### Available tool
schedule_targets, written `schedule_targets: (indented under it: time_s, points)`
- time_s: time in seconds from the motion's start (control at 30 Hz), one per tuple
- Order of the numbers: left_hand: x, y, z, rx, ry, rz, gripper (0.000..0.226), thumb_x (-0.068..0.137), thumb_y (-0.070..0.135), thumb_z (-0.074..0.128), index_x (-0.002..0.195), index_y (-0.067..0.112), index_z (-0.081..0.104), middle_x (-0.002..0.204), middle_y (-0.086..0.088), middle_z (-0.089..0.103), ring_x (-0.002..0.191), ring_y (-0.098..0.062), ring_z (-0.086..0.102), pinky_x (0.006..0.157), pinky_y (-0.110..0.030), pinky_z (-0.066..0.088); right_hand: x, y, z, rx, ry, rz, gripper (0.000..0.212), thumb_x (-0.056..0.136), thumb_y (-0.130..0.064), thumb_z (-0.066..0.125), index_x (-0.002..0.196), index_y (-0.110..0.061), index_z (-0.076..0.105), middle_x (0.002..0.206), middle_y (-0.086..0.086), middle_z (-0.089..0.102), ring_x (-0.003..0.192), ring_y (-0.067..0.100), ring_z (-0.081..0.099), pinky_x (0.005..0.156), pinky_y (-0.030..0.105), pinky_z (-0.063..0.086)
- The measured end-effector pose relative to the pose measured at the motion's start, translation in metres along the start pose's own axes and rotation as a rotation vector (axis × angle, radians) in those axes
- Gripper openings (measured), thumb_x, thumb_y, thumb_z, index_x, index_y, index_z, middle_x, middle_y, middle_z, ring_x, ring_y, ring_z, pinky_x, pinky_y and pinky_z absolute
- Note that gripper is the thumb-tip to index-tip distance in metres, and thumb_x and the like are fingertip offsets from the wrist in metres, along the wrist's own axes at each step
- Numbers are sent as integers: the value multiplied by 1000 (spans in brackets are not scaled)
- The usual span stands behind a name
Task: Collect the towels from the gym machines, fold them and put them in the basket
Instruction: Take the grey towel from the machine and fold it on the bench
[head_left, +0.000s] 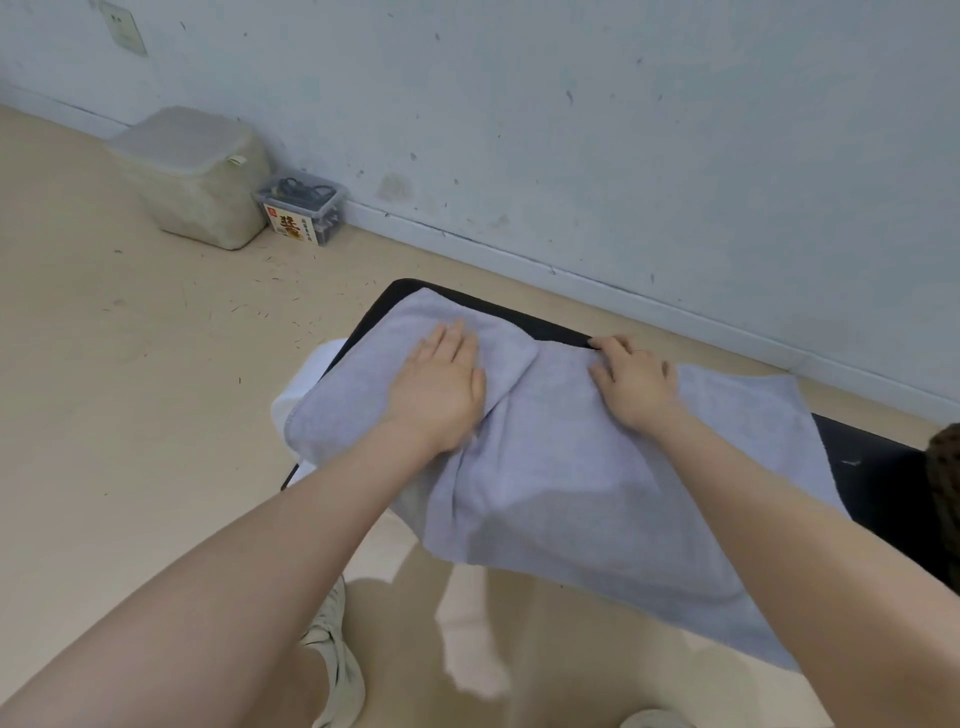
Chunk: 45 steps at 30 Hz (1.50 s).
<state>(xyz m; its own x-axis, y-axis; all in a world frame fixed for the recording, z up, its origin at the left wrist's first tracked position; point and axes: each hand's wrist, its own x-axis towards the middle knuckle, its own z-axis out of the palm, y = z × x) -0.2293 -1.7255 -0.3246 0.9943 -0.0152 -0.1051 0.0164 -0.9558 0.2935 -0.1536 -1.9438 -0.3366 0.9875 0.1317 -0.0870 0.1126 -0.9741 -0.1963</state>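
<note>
A pale blue-grey towel (561, 483) lies spread over a black padded bench (872, 483), its near edge hanging off towards me. My left hand (441, 389) lies flat on the towel's left part, fingers straight, pressing beside a raised fold. My right hand (631, 382) rests on the towel near the bench's far edge, fingers bent at the tips against the cloth; whether it pinches the cloth I cannot tell. A white towel (306, 384) shows under the blue one at the bench's left end. No basket is in view.
A beige lidded container (192, 171) and a small clear plastic box (301, 208) stand on the floor against the marked pale wall (571, 104). My shoes (337, 665) stand on the beige floor below the bench. A dark patterned thing (945, 488) shows at the right edge.
</note>
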Motion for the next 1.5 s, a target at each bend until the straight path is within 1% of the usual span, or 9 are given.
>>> schedule_targets:
  time_s: [0.1,0.5,0.67,0.8,1.0,1.1,1.2,1.33,1.5]
  points:
    - [3,21,8,-29,-27,80,53,102,32,18,149,9,11,159,-6,6,146,-20,3,119,-32,3,-4,25,-7,-27,27,64,29,97,-29,42,117,-12,55,129,12,47,119,33,43,98,37,32]
    - [56,26,19,25,-99,-33,57,101,41,15,150,14,7,159,-4,-2,146,-21,0,118,-36,1,-12,63,-21,-235,114,193,25,93,-6,39,115,-8,49,123,15,51,117,32,44,95,37,31]
    - [79,9,13,-71,82,32,38,101,24,32,132,5,46,143,-13,39,132,-28,31,107,-35,28,2,38,-9,-165,119,77,19,94,-11,42,112,-8,50,120,12,50,114,32,44,86,35,31]
    - [92,12,3,109,123,-28,31,99,24,37,118,5,52,130,-13,43,125,-29,33,97,-38,29,8,35,-8,-136,124,91,18,95,-12,42,111,-9,50,119,12,51,112,32,45,82,34,30]
    - [113,23,-9,-108,401,-161,24,94,14,43,111,6,59,122,-16,46,115,-32,39,89,-36,29,-7,49,-20,71,-26,-19,47,101,-30,32,144,-11,31,151,7,32,139,25,27,111,35,25]
    - [105,41,-1,-160,342,-265,48,88,3,43,136,7,39,146,-18,28,133,-33,25,106,-39,24,-23,71,-32,185,78,42,45,102,-21,27,145,-12,29,153,5,29,139,22,25,111,32,23]
    - [93,89,9,-164,252,-60,59,91,8,43,145,6,21,156,-14,10,145,-29,8,116,-37,10,-31,106,-45,240,179,187,48,97,-5,31,144,-11,32,147,10,38,135,26,32,107,32,27]
    - [73,160,33,-61,-9,415,49,100,22,32,146,8,23,158,-10,7,146,-23,7,118,-34,9,-31,147,-48,27,-86,336,50,96,-15,39,145,-15,30,145,12,39,133,32,34,107,39,29]
    - [61,183,61,-2,-131,432,59,99,41,29,149,13,15,159,-7,-1,146,-22,2,116,-34,6,-42,166,-47,-101,84,322,24,96,-17,42,115,-17,56,121,9,54,115,30,43,92,35,32]
